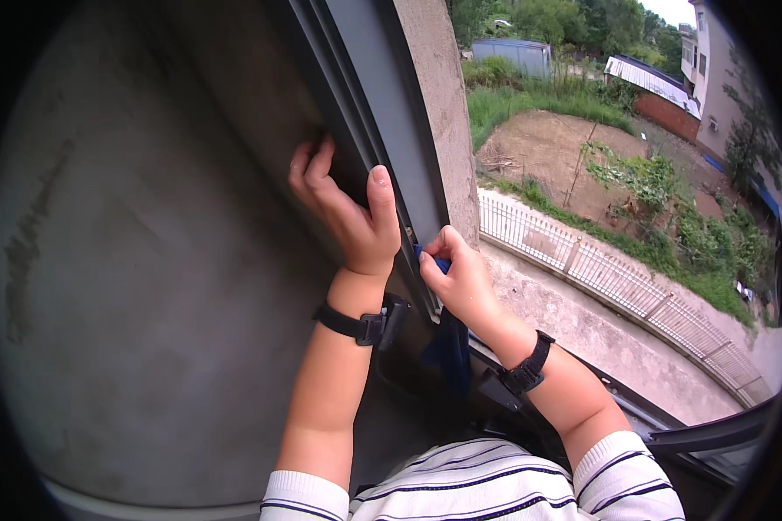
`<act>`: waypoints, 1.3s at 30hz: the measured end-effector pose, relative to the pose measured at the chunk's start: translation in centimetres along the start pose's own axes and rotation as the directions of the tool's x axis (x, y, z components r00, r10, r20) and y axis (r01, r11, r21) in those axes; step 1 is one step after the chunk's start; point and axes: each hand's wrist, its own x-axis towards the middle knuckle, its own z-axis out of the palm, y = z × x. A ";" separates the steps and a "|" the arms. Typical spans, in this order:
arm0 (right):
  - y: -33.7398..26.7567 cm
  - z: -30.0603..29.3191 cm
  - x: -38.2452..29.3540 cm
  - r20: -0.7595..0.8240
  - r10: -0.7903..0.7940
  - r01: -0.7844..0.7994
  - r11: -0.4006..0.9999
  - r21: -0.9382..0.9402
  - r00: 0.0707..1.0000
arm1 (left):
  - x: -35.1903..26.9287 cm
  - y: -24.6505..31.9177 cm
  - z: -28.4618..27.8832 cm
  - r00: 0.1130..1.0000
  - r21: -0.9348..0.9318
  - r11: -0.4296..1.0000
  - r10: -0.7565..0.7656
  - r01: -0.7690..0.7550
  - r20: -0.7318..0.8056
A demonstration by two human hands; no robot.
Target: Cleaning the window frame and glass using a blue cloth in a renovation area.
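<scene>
My right hand pinches a blue cloth against the lower part of a dark metal window frame. The rest of the cloth hangs below that hand, in shadow. Higher up and to the left, my left hand rests with spread fingers at the inner edge of the frame, its thumb pointing up along the grooves. Nothing is seen in it, though its palm side is partly hidden. Each wrist wears a black strap with a small device.
A grey plastered wall fills the left side. Beyond the frame lie the concrete outer reveal and sill. Outside and below are a white fence, a garden plot and buildings. An opened window sash juts out at the lower right.
</scene>
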 end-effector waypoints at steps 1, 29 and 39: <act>0.4 0.2 -0.5 -0.038 -0.003 0.003 1.000 0.010 0.999 | -0.1 0.0 -0.1 1.000 0.002 1.000 0.010 -0.010 0.001; 6.3 0.6 -4.8 0.129 0.126 -0.075 0.937 -0.342 0.984 | 0.3 0.4 -0.1 1.000 -0.072 0.997 -0.012 0.011 -0.014; 8.2 0.8 -4.1 0.283 0.220 -0.001 0.792 -0.611 0.933 | 0.3 0.7 -0.3 0.999 -0.086 0.995 -0.046 0.046 0.001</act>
